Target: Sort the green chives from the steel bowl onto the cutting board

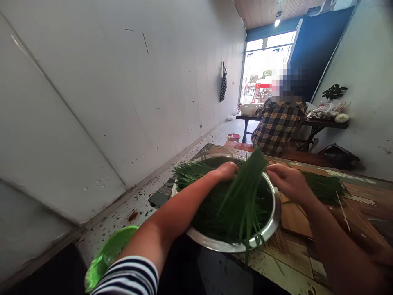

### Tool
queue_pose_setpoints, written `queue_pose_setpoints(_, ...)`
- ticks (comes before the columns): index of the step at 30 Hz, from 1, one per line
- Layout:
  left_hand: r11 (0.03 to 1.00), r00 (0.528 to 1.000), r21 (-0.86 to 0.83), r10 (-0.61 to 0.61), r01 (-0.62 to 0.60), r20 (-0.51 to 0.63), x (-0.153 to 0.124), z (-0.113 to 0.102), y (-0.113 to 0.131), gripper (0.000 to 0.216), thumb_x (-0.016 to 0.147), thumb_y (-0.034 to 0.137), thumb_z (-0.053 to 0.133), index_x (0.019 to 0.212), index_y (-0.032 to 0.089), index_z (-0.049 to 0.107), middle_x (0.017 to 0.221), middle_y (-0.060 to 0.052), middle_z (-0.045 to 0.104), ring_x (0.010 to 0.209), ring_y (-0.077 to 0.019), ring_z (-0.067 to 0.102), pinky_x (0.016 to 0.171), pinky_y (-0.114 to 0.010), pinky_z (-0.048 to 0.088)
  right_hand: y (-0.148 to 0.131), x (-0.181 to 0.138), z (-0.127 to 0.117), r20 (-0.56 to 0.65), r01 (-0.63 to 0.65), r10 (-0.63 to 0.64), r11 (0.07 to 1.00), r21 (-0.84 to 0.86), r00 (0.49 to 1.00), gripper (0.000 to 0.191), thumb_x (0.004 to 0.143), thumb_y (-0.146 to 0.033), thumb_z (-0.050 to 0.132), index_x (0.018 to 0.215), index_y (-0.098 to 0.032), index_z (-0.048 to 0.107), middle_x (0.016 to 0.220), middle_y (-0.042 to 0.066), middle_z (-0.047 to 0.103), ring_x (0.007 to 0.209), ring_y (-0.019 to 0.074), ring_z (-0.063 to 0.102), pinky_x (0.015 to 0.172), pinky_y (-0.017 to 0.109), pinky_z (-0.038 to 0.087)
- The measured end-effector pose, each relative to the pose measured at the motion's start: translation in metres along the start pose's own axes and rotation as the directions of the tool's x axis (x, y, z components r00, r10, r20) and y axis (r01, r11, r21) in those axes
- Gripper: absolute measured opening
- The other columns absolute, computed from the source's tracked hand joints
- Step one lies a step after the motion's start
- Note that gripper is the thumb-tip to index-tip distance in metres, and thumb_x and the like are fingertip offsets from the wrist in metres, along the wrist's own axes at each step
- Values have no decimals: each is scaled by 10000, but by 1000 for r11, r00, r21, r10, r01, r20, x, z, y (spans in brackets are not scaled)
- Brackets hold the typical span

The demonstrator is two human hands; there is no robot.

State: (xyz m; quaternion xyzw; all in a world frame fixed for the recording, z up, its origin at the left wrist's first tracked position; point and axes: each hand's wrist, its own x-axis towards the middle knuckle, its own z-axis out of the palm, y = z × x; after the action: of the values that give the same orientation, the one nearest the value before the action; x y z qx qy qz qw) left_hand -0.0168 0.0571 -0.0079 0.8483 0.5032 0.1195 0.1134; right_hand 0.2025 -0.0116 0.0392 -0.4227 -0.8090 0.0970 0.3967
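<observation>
L slv [130,273] w/ dk/wht stripes

1. Left arm [181,205]: extended toward 2 o'clock.
2. Left hand [226,171]: curled, fingertips hidden.
3. Right arm [330,233]: slanted toward 11 o'clock.
4. Right hand [287,180]: half-curled, apart, at the left's 3 o'clock.

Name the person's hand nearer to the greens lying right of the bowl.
Right: the right hand is just left of those greens; the left hand is farther, over the metal bowl.

No readable text, labels, brands, numbers or signs anywhere.
</observation>
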Motion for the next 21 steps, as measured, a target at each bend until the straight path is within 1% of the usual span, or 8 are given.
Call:
queue_pose_setpoints(4, 999, 998, -6, -45, 45, -35, -5, 1, 11, 201, 742, 170, 530, 764, 116, 722, 867, -146, 701, 803, -219, 641, 718, -273, 451, 15, 0, 30, 79, -123, 118, 991, 58, 990, 251, 774, -365, 476, 795, -183, 648, 608, 9, 647, 528, 131, 553, 529, 251, 425)
queue_pose_setpoints(6, 998, 997, -34, -56, 55, -55, -10, -5, 18, 197, 743, 166, 529, 731, 126, 721, 852, -144, 704, 798, -223, 641, 722, -274, 451, 11, -1, 34, 76, -167, 163, 984, 58, 984, 249, 783, -357, 459, 790, -186, 640, 567, 5, 626, 507, 131, 538, 517, 254, 411)
queue_pose_setpoints(8, 995, 993, -72, -75, 69, -90, -14, -12, 22, 178, 729, 160, 543, 695, 132, 715, 810, -129, 705, 769, -218, 638, 713, -272, 452, 1, -1, 32, 80, -158, 152, 985, 65, 985, 215, 772, -330, 457, 748, -201, 627, 531, -3, 607, 491, 130, 527, 509, 251, 399)
queue_pose_setpoints(12, 949, 947, -289, -200, 124, -253, -10, -12, 10, 118, 691, 166, 593, 713, 128, 702, 752, -77, 699, 708, -169, 617, 694, -248, 461, -9, -5, 33, 111, -163, 156, 985, 60, 982, 259, 815, -349, 424, 808, -196, 633, 578, 10, 640, 521, 137, 550, 537, 252, 402)
queue_pose_setpoints(14, 889, 912, -439, -283, 134, -296, -2, -6, -1, 135, 704, 169, 593, 770, 114, 697, 757, -68, 696, 695, -143, 614, 698, -239, 469, -1, -7, 37, 96, -161, 162, 987, -16, 982, 267, 825, -341, 426, 844, -193, 647, 643, 23, 669, 570, 143, 574, 569, 253, 401)
queue_pose_setpoints(17, 706, 891, -704, -366, 78, -268, 7, 4, -14, 208, 730, 195, 592, 881, 83, 679, 745, -79, 693, 634, -120, 610, 665, -239, 486, 17, -8, 44, 85, -158, 169, 980, -120, 982, 279, 823, -334, 443, 885, -190, 674, 724, 37, 697, 629, 153, 603, 604, 254, 399)
queue_pose_setpoints(19, 601, 879, -798, -403, 46, -254, 10, 5, -17, 218, 725, 208, 607, 880, 69, 672, 730, -81, 687, 592, -108, 599, 637, -239, 489, 24, -8, 47, 100, -154, 169, 978, -137, 981, 302, 827, -346, 443, 907, -187, 687, 737, 39, 704, 636, 156, 613, 601, 253, 400)
queue_pose_setpoints(21, 545, 862, -838, -437, 27, -256, 10, 4, -16, 207, 712, 211, 623, 853, 68, 672, 701, -69, 678, 561, -98, 586, 616, -236, 487, 25, -8, 48, 107, -149, 165, 979, -141, 980, 318, 830, -355, 441, 921, -188, 696, 739, 39, 707, 640, 158, 619, 604, 253, 406)
